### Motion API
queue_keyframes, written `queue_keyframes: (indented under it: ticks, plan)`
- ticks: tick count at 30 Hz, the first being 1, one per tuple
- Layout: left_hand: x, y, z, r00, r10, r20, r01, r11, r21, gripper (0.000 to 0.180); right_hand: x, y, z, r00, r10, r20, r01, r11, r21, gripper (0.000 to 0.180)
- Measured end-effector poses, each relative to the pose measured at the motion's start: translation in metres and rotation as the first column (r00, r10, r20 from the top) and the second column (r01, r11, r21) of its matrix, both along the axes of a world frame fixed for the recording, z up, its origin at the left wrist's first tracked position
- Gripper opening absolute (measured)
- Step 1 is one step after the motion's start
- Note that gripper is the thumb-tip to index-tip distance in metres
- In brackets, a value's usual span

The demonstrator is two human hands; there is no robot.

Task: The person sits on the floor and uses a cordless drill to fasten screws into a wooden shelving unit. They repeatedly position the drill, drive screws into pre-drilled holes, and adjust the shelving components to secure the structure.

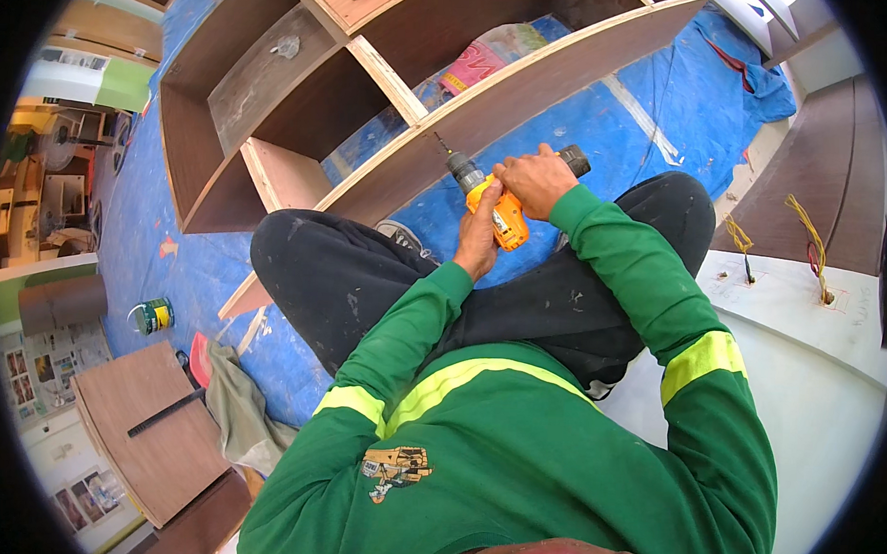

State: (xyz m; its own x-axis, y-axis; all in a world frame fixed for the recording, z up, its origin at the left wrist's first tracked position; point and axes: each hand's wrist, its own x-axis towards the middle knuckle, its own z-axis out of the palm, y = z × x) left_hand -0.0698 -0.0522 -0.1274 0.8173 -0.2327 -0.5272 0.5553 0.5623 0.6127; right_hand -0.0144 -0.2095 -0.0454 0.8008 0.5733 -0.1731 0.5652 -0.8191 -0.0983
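Observation:
A yellow and black cordless drill [509, 224] is held between my two hands, above my crossed legs. My right hand [537, 185] is wrapped round its handle, with the black battery [574, 160] showing beyond the fingers. My left hand [478, 231] closes on the side of the drill's body, just behind the dark chuck [461, 168]. From the chuck a thin bit [441, 142] points up and left, by the near edge of a brown wooden shelf frame [548, 76]. Whether the bit touches the wood I cannot tell.
Blue sheeting [209, 288] covers the floor under the frame. At left stand a small green tin [153, 316] and a wood panel [150, 428], with a grey-green cloth [239, 407] beside it. Yellow wires [806, 241] rise from a white board [785, 299] at right.

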Motion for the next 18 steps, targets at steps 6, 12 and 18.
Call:
queue_keyframes:
  ticks: [6, 12, 18]
  plan:
    - [0.0032, 0.0009, -0.0004, 1.000, -0.009, 0.012, 0.008, 1.000, 0.013, 0.055, 0.0012, -0.0004, -0.0053, 1.000, -0.009, 0.005, 0.009, 1.000, 0.000, 0.027]
    - [0.0034, 0.0007, -0.0026, 0.999, -0.024, 0.038, 0.022, 0.999, 0.047, 0.050, 0.0033, 0.0008, -0.0040, 1.000, -0.005, -0.005, 0.005, 1.000, -0.007, 0.027]
    - [0.0045, 0.0011, -0.0020, 0.999, -0.012, 0.040, 0.011, 0.999, 0.030, 0.053, 0.0041, 0.0015, -0.0028, 1.000, -0.008, -0.015, 0.008, 1.000, 0.000, 0.028]
